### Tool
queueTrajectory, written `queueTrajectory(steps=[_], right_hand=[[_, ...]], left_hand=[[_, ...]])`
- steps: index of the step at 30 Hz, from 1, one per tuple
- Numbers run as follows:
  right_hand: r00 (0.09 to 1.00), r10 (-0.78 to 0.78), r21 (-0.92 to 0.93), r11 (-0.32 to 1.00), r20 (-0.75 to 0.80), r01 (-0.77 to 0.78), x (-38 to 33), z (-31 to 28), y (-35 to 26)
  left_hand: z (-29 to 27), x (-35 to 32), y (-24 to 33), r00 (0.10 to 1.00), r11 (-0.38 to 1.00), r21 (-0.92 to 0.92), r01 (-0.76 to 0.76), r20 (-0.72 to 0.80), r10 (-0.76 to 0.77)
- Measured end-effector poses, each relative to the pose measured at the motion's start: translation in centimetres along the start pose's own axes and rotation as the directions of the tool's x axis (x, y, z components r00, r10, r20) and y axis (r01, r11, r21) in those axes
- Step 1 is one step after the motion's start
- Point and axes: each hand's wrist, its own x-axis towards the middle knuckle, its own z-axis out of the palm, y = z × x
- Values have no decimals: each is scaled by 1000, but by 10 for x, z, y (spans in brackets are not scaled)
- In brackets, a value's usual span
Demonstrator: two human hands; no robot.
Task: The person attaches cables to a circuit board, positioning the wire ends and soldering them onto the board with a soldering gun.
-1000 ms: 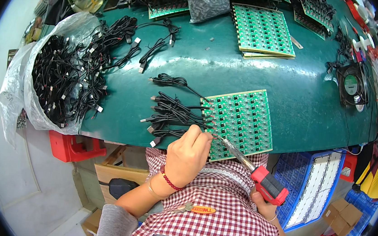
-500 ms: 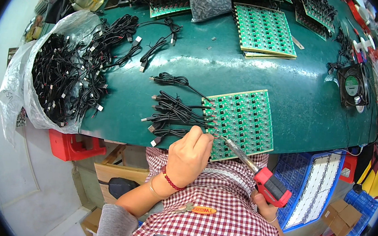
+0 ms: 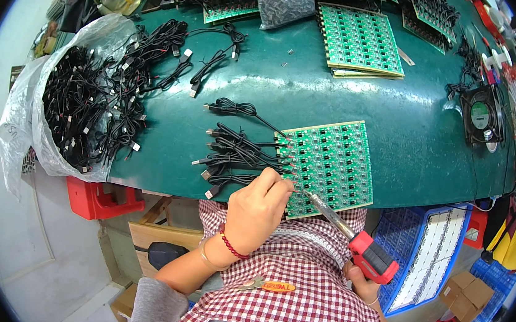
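A green circuit board [image 3: 338, 162] lies near the table's front edge, with several black USB cables [image 3: 234, 149] running from its left edge. Thin reddish wire ends meet the board there. At the board's lower left, my left hand [image 3: 258, 207] is closed in a pinch on the wire end of one USB cable; the fingertips partly hide it. My right hand [image 3: 363, 284] grips a red and black soldering iron [image 3: 373, 257]. Its metal shaft slants up-left over the board, the tip a little right of my left fingertips.
A clear plastic bag [image 3: 40, 128] full of black USB cables sits at the left. More boards [image 3: 363, 41] are stacked at the back, beside a bag of small dark parts [image 3: 281, 2]. A small fan [image 3: 481, 117] stands at the right. Blue crates [image 3: 425, 258] are below the table.
The soldering iron's tip has shifted slightly down and right, away from my left fingertips. My left hand has moved up very slightly, still pinching.
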Motion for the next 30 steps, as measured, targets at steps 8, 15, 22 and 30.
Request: queueTrajectory(steps=[8,15,22,30], right_hand=[[999,-20,-113,993,40,24,0,-5,11],[996,-86,-157,984,20,88,-1,-2,4],[998,-63,-40,997,-4,63,0,1,-2],[998,-39,179,983,-42,46,8,6,-19]], left_hand=[[-1,1,2,1000,999,41,-23,-3,23],[1,0,1,998,997,62,-56,5,55],[0,-2,0,997,993,92,-75,12,75],[-26,23,6,994,979,177,-105,-2,107]])
